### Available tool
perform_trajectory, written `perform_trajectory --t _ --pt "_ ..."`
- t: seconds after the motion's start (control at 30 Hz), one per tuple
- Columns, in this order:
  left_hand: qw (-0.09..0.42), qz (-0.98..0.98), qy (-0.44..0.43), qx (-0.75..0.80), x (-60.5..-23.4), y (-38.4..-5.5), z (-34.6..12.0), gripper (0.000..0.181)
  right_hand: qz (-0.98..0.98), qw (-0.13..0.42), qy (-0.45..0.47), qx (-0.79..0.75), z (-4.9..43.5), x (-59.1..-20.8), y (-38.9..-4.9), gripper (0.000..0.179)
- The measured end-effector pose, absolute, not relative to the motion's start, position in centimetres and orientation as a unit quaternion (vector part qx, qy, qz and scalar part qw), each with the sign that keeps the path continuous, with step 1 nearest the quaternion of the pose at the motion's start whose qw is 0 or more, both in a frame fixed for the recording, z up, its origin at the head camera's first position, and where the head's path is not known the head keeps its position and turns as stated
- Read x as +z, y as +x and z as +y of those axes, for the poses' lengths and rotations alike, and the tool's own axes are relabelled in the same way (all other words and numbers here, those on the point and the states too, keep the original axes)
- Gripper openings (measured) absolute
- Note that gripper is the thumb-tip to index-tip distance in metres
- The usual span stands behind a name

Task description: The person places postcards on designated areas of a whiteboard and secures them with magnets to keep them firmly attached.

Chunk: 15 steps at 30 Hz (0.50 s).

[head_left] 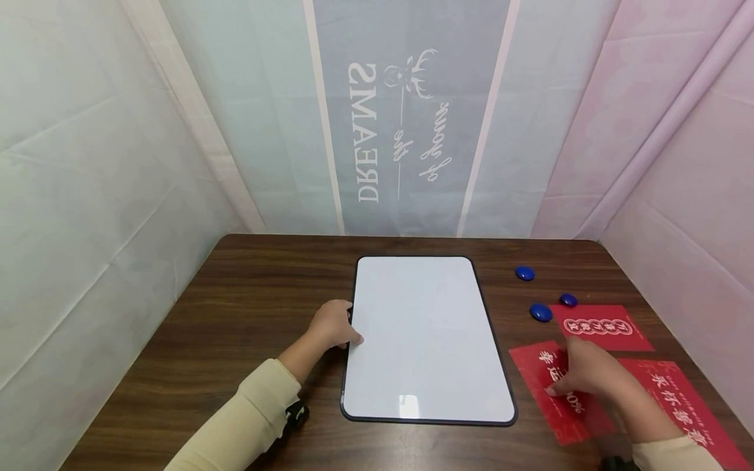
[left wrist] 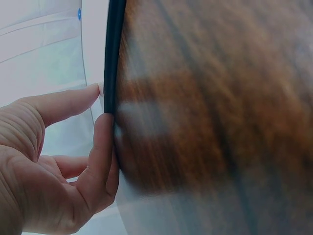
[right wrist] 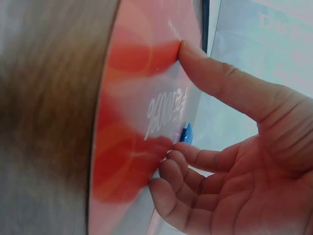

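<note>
At the far left of the head frame, pale fabric (head_left: 88,163) beside the dark wood bench (head_left: 235,281). In the lower left, a cream sleeve (head_left: 241,418) and a black wrist strap (head_left: 296,415), leading up to the left hand (head_left: 330,325), left of centre: gripping the left edge of a whiteboard (head_left: 421,327), thumb on the white face, fingers at the dark rim. In the lower centre, the whiteboard itself, on the bench, with a bright reflection near the bottom edge. Right of centre, a blue disc (head_left: 525,273); below it, a second blue disc (head_left: 541,313). At lower right, a tilted red card marked "100%" (head_left: 565,417), pinched between thumb and curled fingers of the right hand (head_left: 595,374); lifted or resting, hard to tell. Just above, a smaller blue disc (head_left: 568,300) at the top edge of an upper red card (head_left: 601,325). In the lower right corner, a third red card (head_left: 680,399), partly hidden by the forearm (head_left: 646,409).
</note>
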<state>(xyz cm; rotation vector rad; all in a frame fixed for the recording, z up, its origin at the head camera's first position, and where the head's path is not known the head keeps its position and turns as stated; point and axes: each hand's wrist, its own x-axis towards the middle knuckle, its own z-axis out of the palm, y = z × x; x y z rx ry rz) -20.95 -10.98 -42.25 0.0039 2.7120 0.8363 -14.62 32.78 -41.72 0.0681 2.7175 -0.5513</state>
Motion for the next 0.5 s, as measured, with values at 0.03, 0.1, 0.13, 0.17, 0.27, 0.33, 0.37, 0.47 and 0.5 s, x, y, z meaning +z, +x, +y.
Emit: perform_trajectory --t 0.03,0.1,0.13,0.17,0.27,0.33,0.37,0.47,0.5 --pt "0.151 0.945 0.001 0.292 -42.28 -20.96 -10.98 0.082 0.962 0.183 0.023 -0.199 32.82 -41.72 -14.67 0.103" --pt "0.151 0.944 0.0 0.293 -42.31 -20.97 -10.99 0.082 0.961 0.183 0.018 -0.205 32.88 -41.74 -14.71 0.101" --pt "0.151 0.944 0.0 0.293 -42.32 -20.97 -11.0 0.082 0.961 0.183 0.016 -0.208 32.9 -41.72 -14.74 0.099" --pt "0.151 0.944 0.0 0.292 -42.32 -20.96 -11.0 0.082 0.96 0.183 0.013 -0.211 32.92 -41.71 -14.76 0.098" --pt "0.15 0.945 0.001 0.292 -42.26 -20.92 -11.0 0.082 0.958 0.184 0.003 -0.219 32.9 -41.72 -14.79 0.091" --pt "0.149 0.944 0.002 0.294 -42.2 -20.89 -11.01 0.082 0.957 0.184 -0.006 -0.223 32.82 -41.65 -14.84 0.085" --pt "0.148 0.944 0.002 0.295 -42.18 -20.88 -11.01 0.082 0.957 0.185 -0.01 -0.225 32.77 -41.63 -14.85 0.082" --pt "0.146 0.944 0.002 0.297 -42.18 -20.85 -11.03 0.082 0.956 0.182 -0.022 -0.229 32.64 -41.65 -14.89 0.079" --pt "0.146 0.944 0.001 0.297 -42.2 -20.85 -11.04 0.082 0.957 0.179 -0.022 -0.228 32.61 -41.65 -14.89 0.081"
